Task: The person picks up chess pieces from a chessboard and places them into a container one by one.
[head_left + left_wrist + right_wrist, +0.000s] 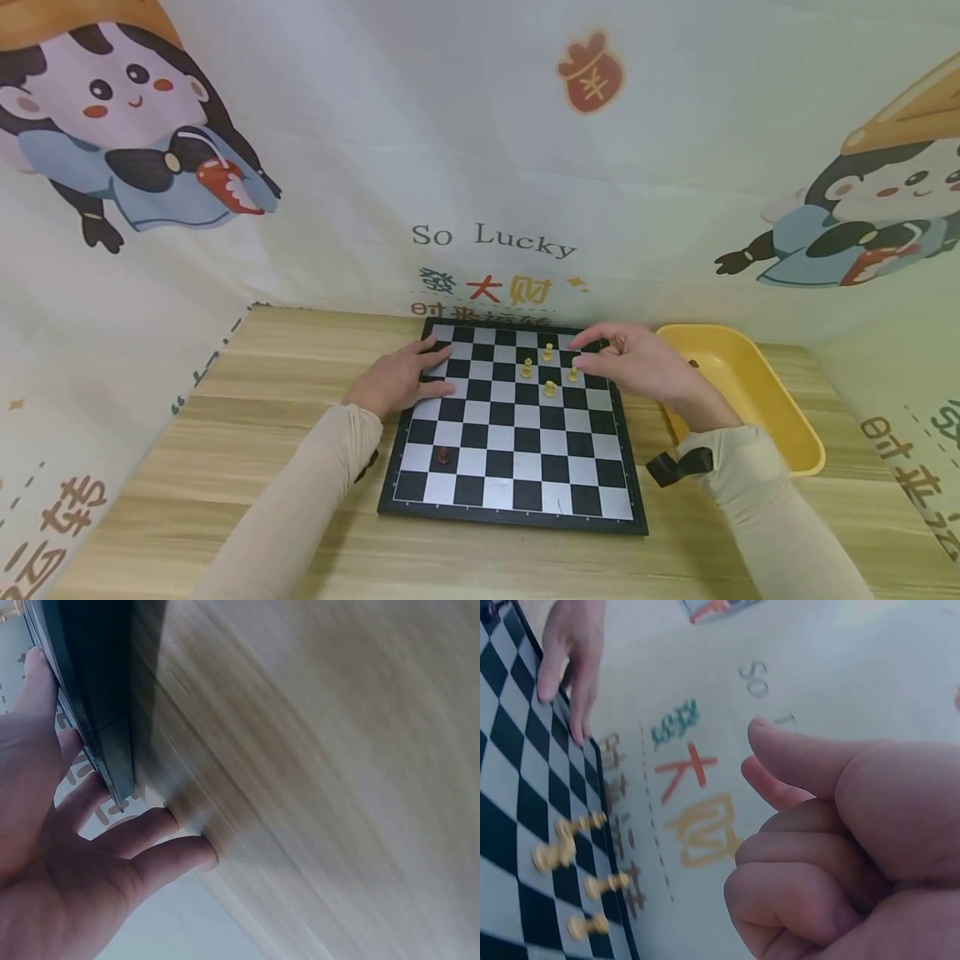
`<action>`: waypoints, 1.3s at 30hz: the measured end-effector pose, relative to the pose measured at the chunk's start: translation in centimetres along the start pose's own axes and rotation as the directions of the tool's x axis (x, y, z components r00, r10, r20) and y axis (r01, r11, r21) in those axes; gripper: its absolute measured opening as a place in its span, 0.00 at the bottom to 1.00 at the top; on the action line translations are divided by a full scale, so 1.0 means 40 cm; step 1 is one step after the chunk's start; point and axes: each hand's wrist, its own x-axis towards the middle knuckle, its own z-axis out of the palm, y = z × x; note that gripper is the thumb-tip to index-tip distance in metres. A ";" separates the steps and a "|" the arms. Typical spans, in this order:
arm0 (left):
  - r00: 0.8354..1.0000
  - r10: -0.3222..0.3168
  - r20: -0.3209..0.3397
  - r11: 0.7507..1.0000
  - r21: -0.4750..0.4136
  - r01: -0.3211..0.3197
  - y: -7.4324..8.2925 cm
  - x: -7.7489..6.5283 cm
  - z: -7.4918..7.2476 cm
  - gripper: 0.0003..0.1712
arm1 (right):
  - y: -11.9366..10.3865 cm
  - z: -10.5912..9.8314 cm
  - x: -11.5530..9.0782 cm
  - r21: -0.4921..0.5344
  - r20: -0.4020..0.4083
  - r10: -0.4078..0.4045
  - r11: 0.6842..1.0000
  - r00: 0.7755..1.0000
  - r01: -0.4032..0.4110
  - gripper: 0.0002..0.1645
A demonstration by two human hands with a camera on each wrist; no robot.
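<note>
A black-and-white chessboard (491, 417) lies on the wooden table. My left hand (393, 379) rests on its left border; in the left wrist view that hand (82, 847) has its fingers spread along the board's dark side (94, 682). Over the far right squares is my right hand (637, 367), thumb and index finger extended and apart, nothing visible between them. Its other fingers (795, 900) curl toward the palm. Several pale yellow chess pieces (527, 368) stand near it, the closest just below the thumb (573, 375). One dark brown chess piece (443, 455) stands near the front left corner.
To the board's right sits a yellow plastic tray (750, 392), partly behind the right forearm, with a small dark piece (693, 363) inside. A printed cloth (360, 167) hangs behind the table and along both sides.
</note>
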 end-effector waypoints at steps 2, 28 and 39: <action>1.000 0.006 -0.006 1.000 0.002 -0.006 0.000 0.000 -0.001 0.44 | -0.008 0.016 0.003 0.002 0.018 -0.008 1.000 1.000 0.008 0.22; 1.000 -0.019 0.005 1.000 0.002 0.019 -0.003 -0.001 0.006 0.44 | -0.045 0.216 0.043 0.262 0.260 -0.126 0.963 0.957 0.056 0.22; 1.000 -0.017 0.000 1.000 0.014 0.017 -0.002 0.002 0.005 0.44 | -0.033 0.292 0.062 0.255 0.324 -0.134 0.966 0.937 0.050 0.25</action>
